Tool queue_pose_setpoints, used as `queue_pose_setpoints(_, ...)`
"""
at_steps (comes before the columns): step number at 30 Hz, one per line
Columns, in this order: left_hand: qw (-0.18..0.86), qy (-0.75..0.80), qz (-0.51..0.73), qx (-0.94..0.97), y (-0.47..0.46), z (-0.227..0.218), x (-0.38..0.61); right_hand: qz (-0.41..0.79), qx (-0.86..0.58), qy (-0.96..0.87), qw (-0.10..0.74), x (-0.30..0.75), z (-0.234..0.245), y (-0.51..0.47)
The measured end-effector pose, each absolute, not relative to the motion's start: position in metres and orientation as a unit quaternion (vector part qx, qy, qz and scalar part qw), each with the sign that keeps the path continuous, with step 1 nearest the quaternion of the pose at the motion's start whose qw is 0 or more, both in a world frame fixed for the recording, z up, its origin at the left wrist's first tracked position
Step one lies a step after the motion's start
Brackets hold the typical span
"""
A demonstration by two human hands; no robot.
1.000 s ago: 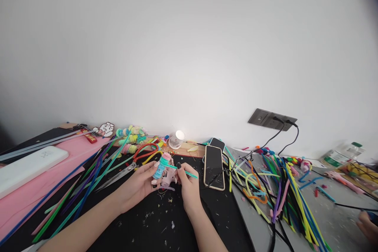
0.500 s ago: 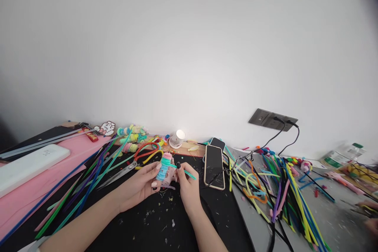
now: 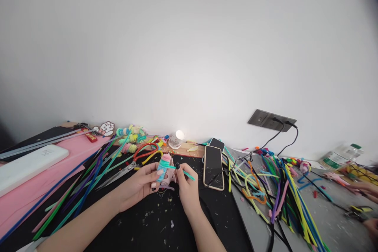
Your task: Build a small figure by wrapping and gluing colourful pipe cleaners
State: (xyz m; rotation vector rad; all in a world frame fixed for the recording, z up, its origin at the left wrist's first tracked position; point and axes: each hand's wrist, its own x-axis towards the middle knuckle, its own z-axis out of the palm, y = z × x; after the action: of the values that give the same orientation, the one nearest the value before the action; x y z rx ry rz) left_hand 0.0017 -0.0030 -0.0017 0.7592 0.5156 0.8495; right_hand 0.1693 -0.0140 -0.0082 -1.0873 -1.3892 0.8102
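My left hand (image 3: 138, 186) is closed around a small craft figure (image 3: 164, 167) wound with blue, pink and green pipe cleaners, holding it upright above the black mat (image 3: 153, 224). My right hand (image 3: 186, 187) pinches the teal pipe cleaner (image 3: 186, 173) that runs from the figure out to the right. Both hands meet at the figure, near the middle of the table.
Two phones (image 3: 213, 162) lie right of my hands. Scissors (image 3: 118, 174) and long pipe cleaners (image 3: 88, 177) lie to the left by pink sheets (image 3: 38, 183) and a white case (image 3: 28, 162). A heap of pipe cleaners (image 3: 280, 193) and cables spreads right. Another person's hands (image 3: 364, 204) work at far right.
My hands and the figure barely moved; the figure turned slightly. The other person's hands at the far right reached further into view.
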Motion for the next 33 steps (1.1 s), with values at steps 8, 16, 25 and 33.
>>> queue_pose_setpoints(8,0.811,0.251,0.39,0.357,-0.005,0.0,0.004,0.361,-0.45,-0.58,0.575,0.168,-0.002,-0.016)
queue_pose_setpoints(16,0.82,0.246,0.372,0.359,-0.005,-0.003,0.004,0.392,-0.431,-0.571,0.579,0.166,-0.002,-0.017)
queue_pose_setpoints(25,0.824,0.251,0.366,0.352,-0.008,-0.001,0.004,0.383,-0.441,-0.574,0.574,0.165,0.002,-0.019)
queue_pose_setpoints(33,0.815,0.271,0.376,0.347,-0.008,0.0,0.003,0.37,-0.447,-0.587,0.565,0.167,-0.001,-0.019)
